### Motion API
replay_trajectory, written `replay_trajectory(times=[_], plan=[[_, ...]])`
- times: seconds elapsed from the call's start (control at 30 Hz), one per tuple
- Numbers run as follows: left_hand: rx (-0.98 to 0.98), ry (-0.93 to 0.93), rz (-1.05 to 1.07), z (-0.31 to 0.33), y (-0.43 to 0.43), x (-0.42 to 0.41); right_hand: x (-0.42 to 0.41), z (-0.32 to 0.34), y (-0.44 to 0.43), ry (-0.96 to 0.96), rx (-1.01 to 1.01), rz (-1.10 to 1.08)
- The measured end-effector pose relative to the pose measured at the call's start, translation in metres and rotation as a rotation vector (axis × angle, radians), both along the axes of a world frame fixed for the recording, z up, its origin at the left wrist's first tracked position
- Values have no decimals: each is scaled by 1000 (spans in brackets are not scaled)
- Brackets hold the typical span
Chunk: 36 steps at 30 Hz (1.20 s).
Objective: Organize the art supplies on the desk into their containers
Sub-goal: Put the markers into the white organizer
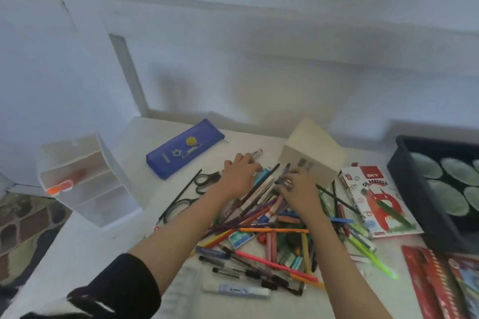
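Note:
A heap of coloured pens, markers and pencils (269,230) covers the middle of the white desk (108,235). My left hand (238,176) lies over the heap's far left part, fingers curled round a white marker with a red cap (257,152) and the pens below it. My right hand (295,188) is beside it, its fingertips curled on a bunch of pens (281,180) at the far end of the heap. A blue zip pencil case (185,151) lies behind the left hand. A clear drawer organiser (85,179) stands at the left.
A cream box (313,153) stands just behind my right hand. Black scissors (207,179) lie left of the heap. An oil pastels box (375,199), a black tray of round palettes (425,204) and red pencil packs (435,285) fill the right side. A white glue stick (236,290) lies nearest me.

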<state>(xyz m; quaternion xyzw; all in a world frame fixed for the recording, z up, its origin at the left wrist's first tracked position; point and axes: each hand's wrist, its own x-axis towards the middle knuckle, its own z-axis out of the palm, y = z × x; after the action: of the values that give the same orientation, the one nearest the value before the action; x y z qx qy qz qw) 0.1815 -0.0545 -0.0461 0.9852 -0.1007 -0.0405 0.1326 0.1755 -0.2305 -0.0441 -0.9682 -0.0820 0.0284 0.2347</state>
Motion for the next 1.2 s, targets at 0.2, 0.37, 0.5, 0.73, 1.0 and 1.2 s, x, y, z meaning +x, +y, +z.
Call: replay_trajectory(times=[0.2,0.37,0.5,0.73,1.0,1.2], plan=[[287,161,-141,2,-5,43,2,0,22,27,-398,3],[179,157,-146,-2,-6,49,2,-8,29,92,-329,-27],[-73,242,-7,1,-9,46,6,-7,31,117,-276,-68],[-675,230,128,23,3,27,5,2,24,33,97,-154],[-878,162,194,61,34,-25,-15,25,27,112,735,-155],[-975,182,256,82,54,-72,-27,38,27,54,790,-67]])
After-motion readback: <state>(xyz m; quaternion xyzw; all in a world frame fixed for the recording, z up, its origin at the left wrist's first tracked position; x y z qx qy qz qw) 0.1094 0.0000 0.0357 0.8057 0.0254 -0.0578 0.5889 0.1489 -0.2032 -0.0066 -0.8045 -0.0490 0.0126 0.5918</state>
